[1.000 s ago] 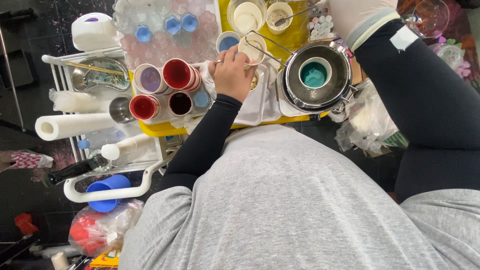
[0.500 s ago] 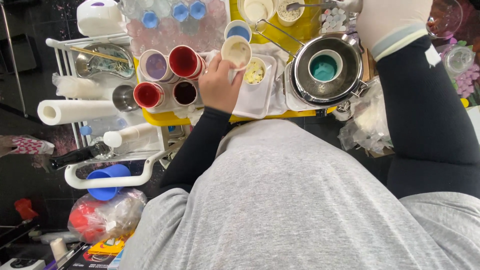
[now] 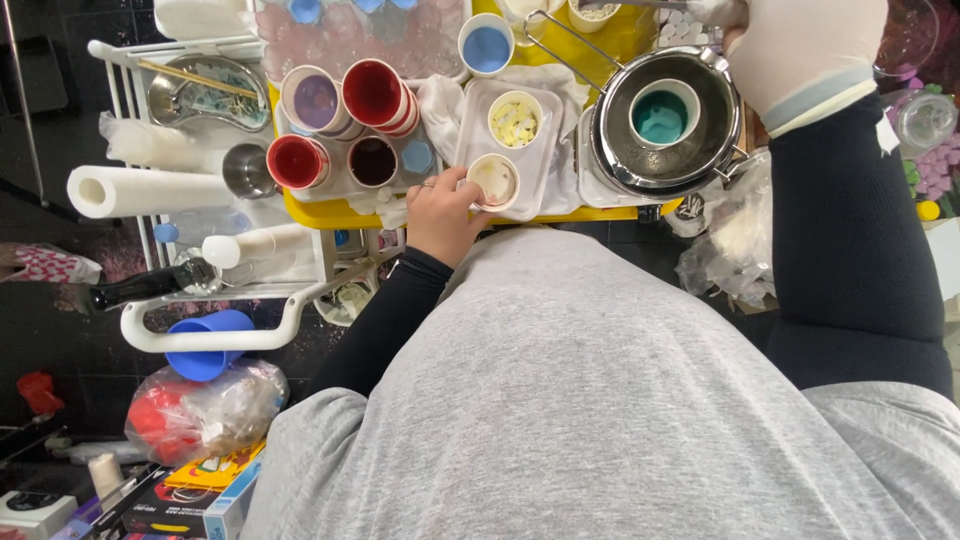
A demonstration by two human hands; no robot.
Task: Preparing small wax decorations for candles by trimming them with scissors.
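Note:
My left hand grips a small white cup of cream-coloured stuff, which rests at the near end of a white rectangular tray. A second cup holding pale yellow chunks sits just beyond it on the same tray. To the right, a steel pot holds a cup of teal liquid. My right hand, in a white glove, hovers over the pot's far right rim. Its fingers curl on a thin metal utensil at the top edge of the view.
Red, purple, another red and dark cups stand left of the tray on a yellow board, with a blue cup further back. A white cart holds a paper roll and steel dish. Plastic bags lie at right.
My left hand brought the cream cup from up near the blue cup down to the near end of the white tray. The gloved right hand stayed over the pot.

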